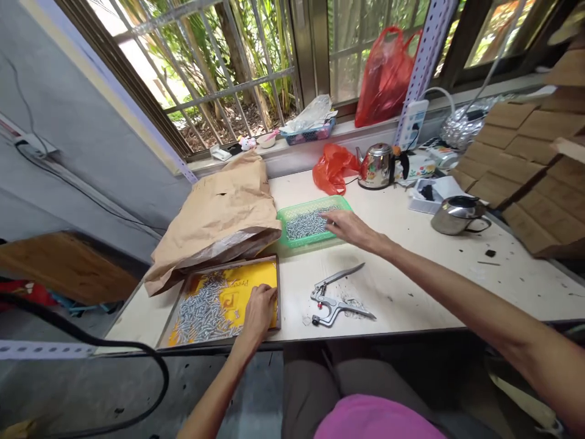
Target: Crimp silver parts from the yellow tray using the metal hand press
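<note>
My left hand rests over the right side of a shallow tray with a yellow bottom. Its fingers are curled down and closed near the tray's rim; whatever is between them is hidden. Many small silvery metal pieces, like short screws or pins, lie heaped in the tray's left half. My right hand reaches over the right end of a green plastic basket, fingers stretched out and apart. Similar small metal pieces fill the basket. Hand pliers with spread handles lie on the table between my arms.
A large brown paper bag leans behind the tray. Farther back are a red plastic bag and a kettle. A metal pot and stacked cardboard stand right. The table's front edge runs before my lap.
</note>
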Available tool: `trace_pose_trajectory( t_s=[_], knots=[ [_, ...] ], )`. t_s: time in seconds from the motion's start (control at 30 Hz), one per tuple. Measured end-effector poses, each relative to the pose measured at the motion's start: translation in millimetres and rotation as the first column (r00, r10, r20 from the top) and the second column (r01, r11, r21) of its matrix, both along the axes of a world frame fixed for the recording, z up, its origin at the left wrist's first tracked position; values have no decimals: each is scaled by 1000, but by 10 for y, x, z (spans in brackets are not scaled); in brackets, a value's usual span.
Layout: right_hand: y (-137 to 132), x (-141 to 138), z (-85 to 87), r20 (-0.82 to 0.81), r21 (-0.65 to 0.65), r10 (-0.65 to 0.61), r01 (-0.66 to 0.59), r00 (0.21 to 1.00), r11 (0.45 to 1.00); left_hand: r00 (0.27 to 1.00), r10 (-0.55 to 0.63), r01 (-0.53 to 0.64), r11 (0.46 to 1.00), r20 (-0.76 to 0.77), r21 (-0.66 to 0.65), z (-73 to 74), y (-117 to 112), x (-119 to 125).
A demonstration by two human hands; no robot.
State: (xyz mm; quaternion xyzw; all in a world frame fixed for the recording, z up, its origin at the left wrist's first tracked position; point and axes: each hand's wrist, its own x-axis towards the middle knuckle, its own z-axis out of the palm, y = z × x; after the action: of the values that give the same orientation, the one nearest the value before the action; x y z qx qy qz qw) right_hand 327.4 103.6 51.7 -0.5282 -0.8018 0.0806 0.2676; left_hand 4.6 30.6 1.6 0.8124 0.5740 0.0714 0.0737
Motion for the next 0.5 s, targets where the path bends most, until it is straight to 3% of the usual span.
trace_pose_trajectory(
  t_s=[0.13, 0.27, 0.37, 0.5],
  knots=[
    [-822, -84, -287, -51, -115, 74, -80, 996, 990, 995, -65, 64, 998, -73, -21, -44, 55, -8],
    [-1449, -166, -462, 65, -318, 113, -87, 992, 944, 988, -50, 41, 997, -146, -62, -18, 106, 27],
    [-1590, -201, -467, 193, -385, 103, -22, 976, 923, 992, 7, -16, 998, -125, -66, -28, 121, 15],
    [-1562, -214, -458, 305, -392, 158, -28, 939, 920, 988, 54, -55, 998, -147, -2, -52, 90, -45]
  ],
)
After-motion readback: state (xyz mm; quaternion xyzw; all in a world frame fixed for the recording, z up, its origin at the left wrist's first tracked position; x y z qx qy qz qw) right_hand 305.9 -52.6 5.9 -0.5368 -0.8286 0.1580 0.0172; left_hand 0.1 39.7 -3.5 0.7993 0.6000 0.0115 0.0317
